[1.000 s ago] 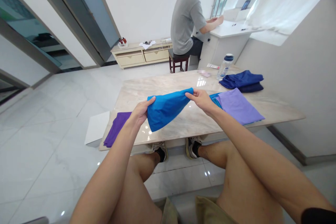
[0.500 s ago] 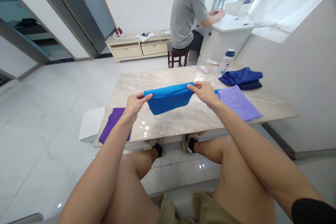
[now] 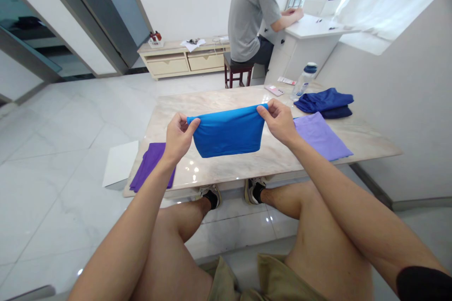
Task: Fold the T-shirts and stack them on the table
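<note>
A folded blue cloth [image 3: 229, 132] hangs stretched between my two hands above the table. My left hand [image 3: 181, 135] pinches its upper left corner between thumb and fingers. At the upper right corner, my right hand [image 3: 278, 120] has the same kind of pinch. Under my left forearm lies a folded dark purple cloth [image 3: 150, 167], partly covered from view. A light purple folded cloth [image 3: 321, 136] rests on the table beyond my right wrist. Behind it sits a pile of navy blue cloth [image 3: 325, 102].
The marble-patterned table [image 3: 212, 171] stands over my feet. Toward its back right are a water bottle [image 3: 304, 82] and a phone [image 3: 274, 90]. A white box [image 3: 120, 162] is left of the table. Farther off, a person in a grey shirt [image 3: 250, 14] sits at a white counter [image 3: 310, 30].
My hands have moved slightly farther apart and upward, pulling the blue cloth's top edge wider. More of the cloth's front face shows now.
</note>
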{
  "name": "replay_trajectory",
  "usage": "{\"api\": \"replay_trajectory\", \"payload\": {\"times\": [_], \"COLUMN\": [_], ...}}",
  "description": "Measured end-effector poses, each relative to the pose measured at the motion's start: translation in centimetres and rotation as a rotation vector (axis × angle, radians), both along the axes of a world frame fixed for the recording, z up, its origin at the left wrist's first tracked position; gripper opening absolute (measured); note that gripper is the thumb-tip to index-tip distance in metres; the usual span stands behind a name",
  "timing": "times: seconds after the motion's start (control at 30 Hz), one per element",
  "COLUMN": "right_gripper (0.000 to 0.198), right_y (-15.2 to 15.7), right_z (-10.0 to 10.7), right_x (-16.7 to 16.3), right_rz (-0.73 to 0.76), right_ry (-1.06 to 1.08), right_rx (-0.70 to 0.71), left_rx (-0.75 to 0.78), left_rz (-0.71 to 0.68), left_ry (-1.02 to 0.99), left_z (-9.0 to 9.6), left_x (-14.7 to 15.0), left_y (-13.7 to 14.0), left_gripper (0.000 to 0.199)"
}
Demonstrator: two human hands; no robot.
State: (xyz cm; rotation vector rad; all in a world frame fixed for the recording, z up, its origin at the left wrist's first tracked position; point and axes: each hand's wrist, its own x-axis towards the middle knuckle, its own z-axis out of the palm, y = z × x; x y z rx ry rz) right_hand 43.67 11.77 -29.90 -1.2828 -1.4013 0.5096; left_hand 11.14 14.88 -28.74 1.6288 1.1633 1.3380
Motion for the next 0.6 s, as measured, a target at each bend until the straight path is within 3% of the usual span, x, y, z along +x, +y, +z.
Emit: {"api": "replay_trajectory", "payload": {"times": [0.23,0.33,0.43,0.53,0.6], "right_gripper": [0.051,0.043,0.028,0.041,0.045], "right_y": [-0.1,0.2,0.8,0.9,0.7], "right_z": [-1.3,-2.8,-4.8,-6.6,-7.5], "right_x": [-0.7,-0.7,-0.4,0.4,1.1], "right_rz": [-0.087,-0.109,-0.099,-0.016,0.026], "right_ry": [-0.009,-0.085,-0.175,-0.306,-0.501], "right_rx": [-0.130,-0.216,-0.386,-0.629,-0.665], "left_rx": [0.035,-0.038,-0.233,-0.318,-0.254], "left_rz": [0.117,0.095,0.027,0.022,-0.019], "left_ry": [0.052,0.116,0.236,0.534,0.742], "left_z": [0.3,-1.7,-4.7,-6.9,-7.5], "left_x": [1.3,1.0,-0.1,-2.0,-3.1], "left_y": [-1.1,-0.2,1.2,2.3,2.6], "left_gripper": [0.049,0.039,0.033,0.032,0.022]}}
